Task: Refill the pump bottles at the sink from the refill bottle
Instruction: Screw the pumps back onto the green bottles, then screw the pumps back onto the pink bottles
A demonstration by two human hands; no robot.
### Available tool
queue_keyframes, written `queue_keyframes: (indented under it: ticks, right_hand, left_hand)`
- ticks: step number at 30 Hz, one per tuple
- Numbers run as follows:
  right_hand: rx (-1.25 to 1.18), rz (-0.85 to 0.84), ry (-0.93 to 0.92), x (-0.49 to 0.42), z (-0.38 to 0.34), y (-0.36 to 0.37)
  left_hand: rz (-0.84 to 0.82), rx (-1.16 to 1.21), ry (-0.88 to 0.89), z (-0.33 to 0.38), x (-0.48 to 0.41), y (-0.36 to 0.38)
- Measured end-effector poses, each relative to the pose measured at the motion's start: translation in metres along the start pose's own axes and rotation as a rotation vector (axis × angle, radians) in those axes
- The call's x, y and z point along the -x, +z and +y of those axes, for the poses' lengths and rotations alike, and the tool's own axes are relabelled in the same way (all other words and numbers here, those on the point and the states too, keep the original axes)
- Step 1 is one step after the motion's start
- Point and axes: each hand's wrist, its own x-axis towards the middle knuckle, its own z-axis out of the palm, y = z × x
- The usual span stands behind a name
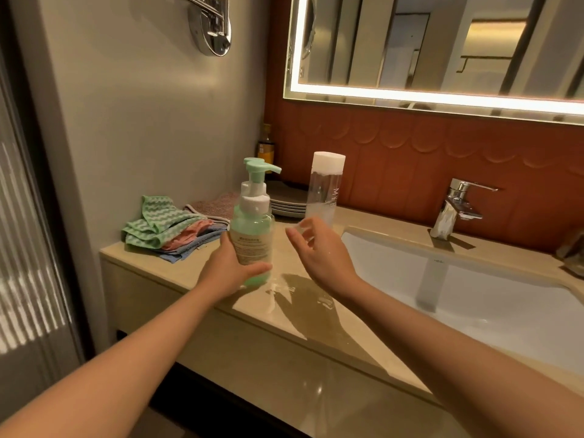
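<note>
A green pump bottle (252, 229) with a mint pump head stands upright on the beige counter (316, 336), left of the sink (474, 289). My left hand (227, 270) grips its lower body, thumb across the front. Behind it and to the right stands a tall clear bottle (325, 188) with a white cap, also upright. My right hand (322, 248) hovers just in front of the clear bottle with relaxed, slightly spread fingers, holding nothing. It does not touch either bottle.
Folded cloths (170, 229) lie at the counter's left end, with stacked plates (289, 200) and a dark bottle (266, 147) behind. A chrome tap (455, 210) stands behind the basin. A wet patch (300, 298) lies on the counter near the pump bottle.
</note>
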Motion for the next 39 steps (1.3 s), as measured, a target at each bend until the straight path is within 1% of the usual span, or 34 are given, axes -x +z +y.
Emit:
queue_keyframes:
  ticks: [2, 3, 5, 8, 9, 11, 17, 22, 25, 26, 28, 32, 34, 37, 39]
  right_hand:
    - [0.038, -0.027, 0.025, 0.002, 0.008, -0.001]
    - [0.050, -0.033, 0.048, 0.002, 0.012, -0.002]
    - [0.068, -0.042, 0.088, 0.004, 0.018, -0.006]
    - [0.084, -0.045, 0.122, 0.007, 0.026, -0.015]
    - [0.085, -0.047, 0.133, 0.009, 0.028, -0.019]
    - [0.083, -0.049, 0.150, 0.015, 0.030, -0.029]
    - [0.110, 0.008, 0.190, 0.042, 0.040, -0.077]
    - [0.133, 0.113, 0.250, 0.087, 0.064, -0.146]
    - [0.191, 0.182, 0.294, 0.120, 0.081, -0.187]
    - [0.226, 0.222, 0.324, 0.141, 0.092, -0.213]
    - [0.258, 0.283, 0.346, 0.169, 0.104, -0.240]
    - [0.405, 0.394, 0.354, 0.223, 0.135, -0.300]
    - [0.540, 0.334, 0.390, 0.240, 0.154, -0.322]
    - [0.627, 0.089, 0.548, 0.258, 0.185, -0.343]
    - [0.668, -0.062, 0.557, 0.265, 0.202, -0.349]
  left_hand:
    - [-0.008, -0.161, -0.028, -0.001, -0.003, -0.005]
    - [0.014, -0.248, -0.035, -0.001, -0.002, -0.005]
    - [0.127, -0.347, -0.029, 0.003, 0.007, -0.003]
    - [0.338, -0.276, 0.009, 0.011, 0.023, 0.003]
    - [0.368, -0.247, 0.042, 0.015, 0.029, 0.006]
    - [0.369, -0.220, 0.118, 0.023, 0.039, 0.013]
    - [0.272, -0.062, 0.258, 0.075, 0.064, 0.052]
    - [0.142, 0.038, 0.295, 0.137, 0.095, 0.117]
    - [0.054, 0.112, 0.354, 0.170, 0.117, 0.157]
    - [0.000, 0.154, 0.379, 0.190, 0.133, 0.180]
    - [-0.075, 0.205, 0.407, 0.214, 0.154, 0.206]
    - [-0.221, 0.294, 0.458, 0.261, 0.203, 0.258]
    - [-0.288, 0.330, 0.461, 0.278, 0.218, 0.279]
    - [-0.332, 0.353, 0.434, 0.297, 0.229, 0.303]
    - [-0.330, 0.368, 0.398, 0.308, 0.229, 0.315]
